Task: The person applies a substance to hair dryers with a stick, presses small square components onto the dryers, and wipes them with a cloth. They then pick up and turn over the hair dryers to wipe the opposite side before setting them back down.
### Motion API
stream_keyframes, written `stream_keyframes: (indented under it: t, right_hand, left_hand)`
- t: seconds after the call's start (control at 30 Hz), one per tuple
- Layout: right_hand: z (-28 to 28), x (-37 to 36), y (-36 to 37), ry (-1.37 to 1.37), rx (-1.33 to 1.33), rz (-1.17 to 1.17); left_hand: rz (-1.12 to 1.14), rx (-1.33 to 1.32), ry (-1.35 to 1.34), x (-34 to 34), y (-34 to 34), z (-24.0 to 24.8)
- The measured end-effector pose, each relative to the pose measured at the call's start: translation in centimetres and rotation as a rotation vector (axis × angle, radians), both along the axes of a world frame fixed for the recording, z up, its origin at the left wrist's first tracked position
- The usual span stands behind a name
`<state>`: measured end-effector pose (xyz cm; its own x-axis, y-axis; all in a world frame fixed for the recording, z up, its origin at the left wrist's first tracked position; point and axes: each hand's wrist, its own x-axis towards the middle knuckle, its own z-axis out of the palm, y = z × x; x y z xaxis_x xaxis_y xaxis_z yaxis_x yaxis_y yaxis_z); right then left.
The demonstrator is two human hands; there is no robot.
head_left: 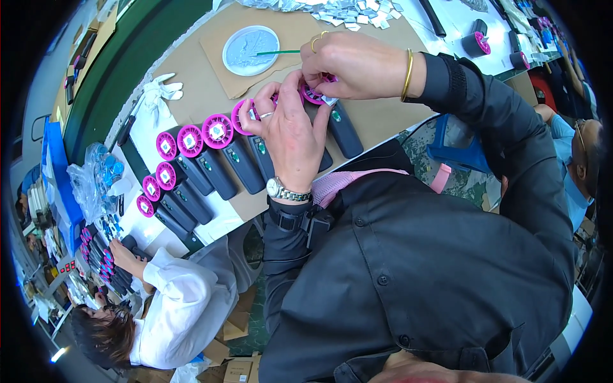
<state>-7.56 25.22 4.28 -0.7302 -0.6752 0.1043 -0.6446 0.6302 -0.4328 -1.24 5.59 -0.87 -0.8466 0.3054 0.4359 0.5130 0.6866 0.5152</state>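
Dark grey handheld devices with pink round grille heads (218, 131) lie in a row, several with a small white square at the centre. My left hand (287, 137) is over the row, thumb and index finger around the rightmost device (345, 131), other fingers bent over neighbouring heads. Above that device's pink head, my right hand (345, 64) has its fingers pinched together; what they hold is hidden. A small white piece (329, 100) shows by my left thumb tip. From the right hand a green stick (281, 52) reaches to a round white dish (226, 59) of clear, glossy stuff; whether the hand grips it I cannot tell.
Several small whitish squares (361, 11) are heaped at the far edge. A white glove (158, 97) lies left on the brown cardboard (383, 51). More pink-headed devices (476, 45) stand at far right. A co-worker in white (185, 300) sits at lower left; a blue stool (450, 150) stands right.
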Motion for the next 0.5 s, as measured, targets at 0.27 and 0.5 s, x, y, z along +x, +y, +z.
stream_keyframes:
  t: [0.27,0.5]
  right_hand:
    - [0.1,-0.1,-0.3,0.084,0.07,0.036]
    - [-1.1,0.6,0.6,0.181,-0.155,0.03]
  left_hand:
    - [0.024,0.016,-0.006,0.1,0.1,0.0]
    - [-0.005,0.039,-0.012,0.3,0.0,0.1]
